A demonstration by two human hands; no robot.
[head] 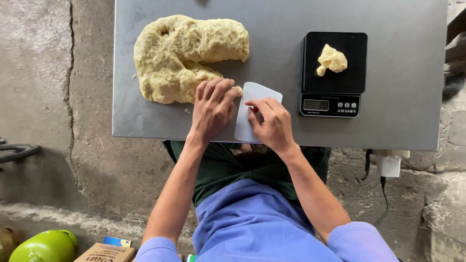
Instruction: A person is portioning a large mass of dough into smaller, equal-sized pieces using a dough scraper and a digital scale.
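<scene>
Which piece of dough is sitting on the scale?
The small lump of dough, alone on the black scale. The big dough mass lies on the metal table, under the left hand.

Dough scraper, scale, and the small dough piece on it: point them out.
white dough scraper (245, 119), head view, bare lower blade.
black kitchen scale (310, 73), head view, bare platform left of the dough.
small dough piece (332, 59), head view, its middle.

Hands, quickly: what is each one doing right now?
Left hand: curled, pressing the dough edge.
Right hand: holding the white scraper on the table.
</scene>
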